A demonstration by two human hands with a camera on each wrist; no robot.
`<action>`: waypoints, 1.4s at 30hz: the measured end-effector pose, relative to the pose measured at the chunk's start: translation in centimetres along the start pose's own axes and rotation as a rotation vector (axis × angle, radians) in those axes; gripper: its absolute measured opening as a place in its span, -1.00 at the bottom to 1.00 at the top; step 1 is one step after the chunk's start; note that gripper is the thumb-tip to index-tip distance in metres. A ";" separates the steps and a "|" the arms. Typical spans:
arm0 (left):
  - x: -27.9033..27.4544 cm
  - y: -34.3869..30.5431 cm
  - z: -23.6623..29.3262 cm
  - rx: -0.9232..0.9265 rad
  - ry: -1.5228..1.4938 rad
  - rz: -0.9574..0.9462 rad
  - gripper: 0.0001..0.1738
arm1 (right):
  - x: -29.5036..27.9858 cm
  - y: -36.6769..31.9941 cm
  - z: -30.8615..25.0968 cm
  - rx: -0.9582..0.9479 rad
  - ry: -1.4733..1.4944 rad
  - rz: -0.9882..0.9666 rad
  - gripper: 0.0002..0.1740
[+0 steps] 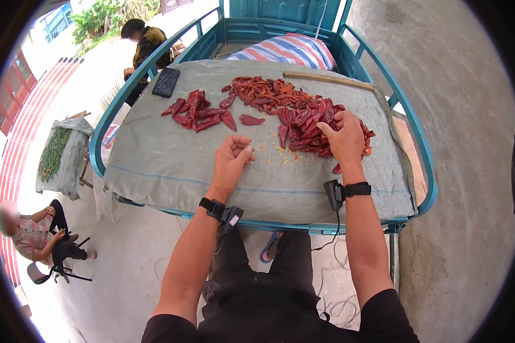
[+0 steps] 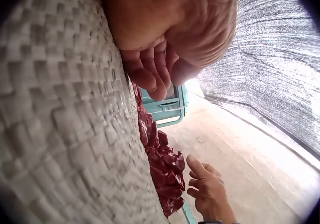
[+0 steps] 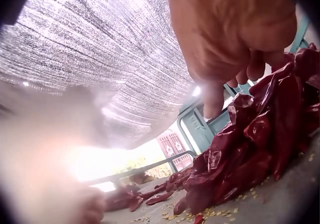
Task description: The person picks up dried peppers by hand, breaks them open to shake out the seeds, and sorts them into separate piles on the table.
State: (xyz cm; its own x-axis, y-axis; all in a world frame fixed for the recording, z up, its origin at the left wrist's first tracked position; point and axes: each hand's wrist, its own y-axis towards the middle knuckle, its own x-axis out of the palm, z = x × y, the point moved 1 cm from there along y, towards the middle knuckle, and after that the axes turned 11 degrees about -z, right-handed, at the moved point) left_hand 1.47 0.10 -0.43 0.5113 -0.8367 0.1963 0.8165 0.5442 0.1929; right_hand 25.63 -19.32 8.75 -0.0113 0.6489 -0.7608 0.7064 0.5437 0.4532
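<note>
Dried red chili peppers lie in heaps on a grey woven sheet [image 1: 154,154]. My right hand [image 1: 347,137] is over the large right heap of chilies [image 1: 303,128], thumb and fingers spread apart, fingertips right at the peppers. In the right wrist view the glossy chilies [image 3: 240,159] rise just below its fingers. My left hand [image 1: 232,163] hovers near the front of the sheet, fingers loosely bent, and nothing shows in it in the left wrist view. A smaller heap of chilies [image 1: 194,111] sits at the left, and flatter, more orange-red pieces [image 1: 269,91] lie behind.
Pale seeds [image 1: 280,157] are scattered between the hands. A black phone [image 1: 166,82] lies at the back left, a wooden strip [image 1: 329,80] at the back right. Blue rails [image 1: 392,77] of the cart bed surround the sheet. A striped bag [image 1: 289,51] stands behind. Two people are off to the left.
</note>
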 end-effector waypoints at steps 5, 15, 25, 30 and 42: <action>0.0 0.0 0.0 -0.001 0.002 -0.002 -0.77 | 0.8 -2.3 -0.6 -0.186 0.246 0.021 -0.75; -0.1 0.0 -0.2 -0.005 0.029 -0.004 -0.78 | 5.2 -8.9 -4.2 -0.464 0.248 -0.475 -0.83; 0.5 1.5 1.9 -0.218 0.338 -0.010 -0.63 | 5.4 -9.1 -3.9 -0.485 0.221 -0.442 -0.84; -0.6 4.8 3.6 0.123 1.179 -0.001 -0.52 | 5.3 -9.1 -3.9 -0.438 0.256 -0.475 -0.83; 0.0 7.4 1.9 -0.026 1.756 -0.114 -0.34 | 5.5 -8.9 -3.9 -0.442 0.229 -0.440 -0.84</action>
State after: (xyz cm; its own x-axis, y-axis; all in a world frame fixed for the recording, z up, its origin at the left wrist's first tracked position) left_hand 6.98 4.28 2.79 0.1000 0.0528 -0.9936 0.8600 0.4976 0.1130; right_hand 16.48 -18.51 2.33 -0.4174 0.3867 -0.8223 0.2454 0.9193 0.3077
